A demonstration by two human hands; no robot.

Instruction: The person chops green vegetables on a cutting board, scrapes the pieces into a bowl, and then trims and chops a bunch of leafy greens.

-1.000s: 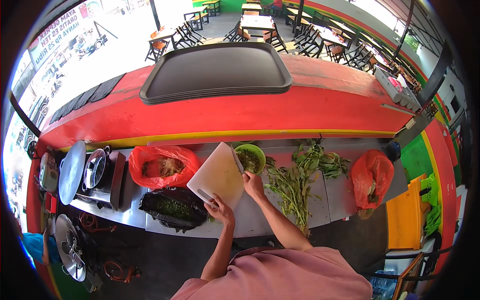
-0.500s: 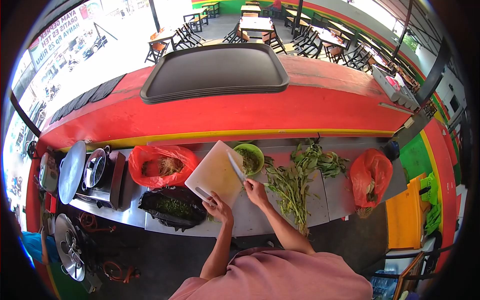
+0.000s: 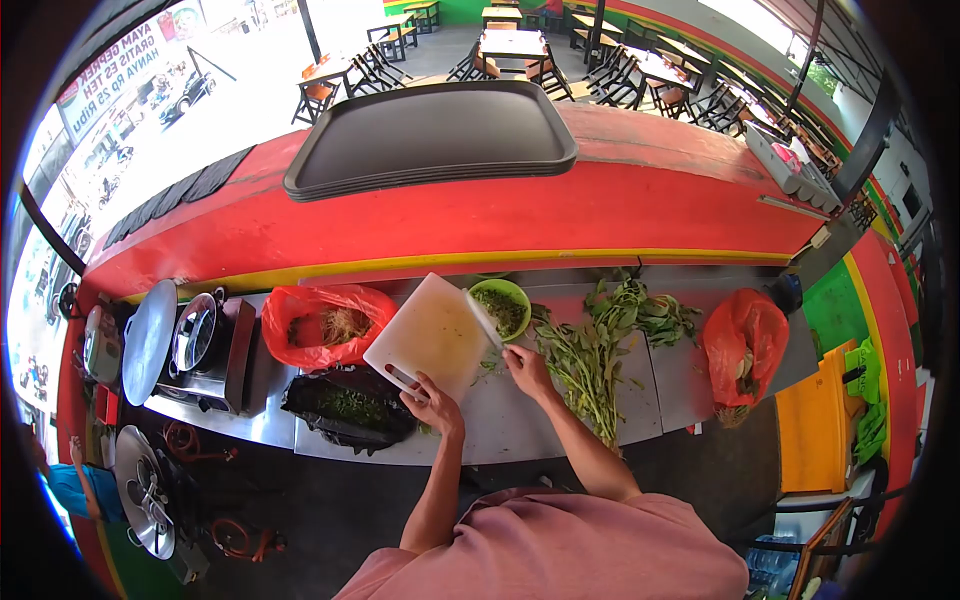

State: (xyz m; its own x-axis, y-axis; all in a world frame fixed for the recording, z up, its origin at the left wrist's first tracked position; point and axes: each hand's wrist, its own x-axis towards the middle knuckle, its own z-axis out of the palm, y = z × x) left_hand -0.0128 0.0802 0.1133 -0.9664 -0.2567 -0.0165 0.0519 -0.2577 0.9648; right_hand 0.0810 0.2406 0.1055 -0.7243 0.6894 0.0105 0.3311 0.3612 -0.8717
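Note:
A white cutting board is tilted beside a green bowl of chopped greens. My left hand grips the board at its handle slot. In my right hand is a knife, its blade close to the board's right edge and the bowl. Leafy stalks lie right of my right hand. Left of the board are a red plastic bag with roots in it and a black bag of cut greens.
Another red bag stands at the counter's right. A stove with a pot is at the left. Stacked trays rest on the red ledge. At the far left a person in blue is partly visible.
The board has shifted slightly left and up. My right hand and the knife have moved a little to the right, and more of the bowl shows.

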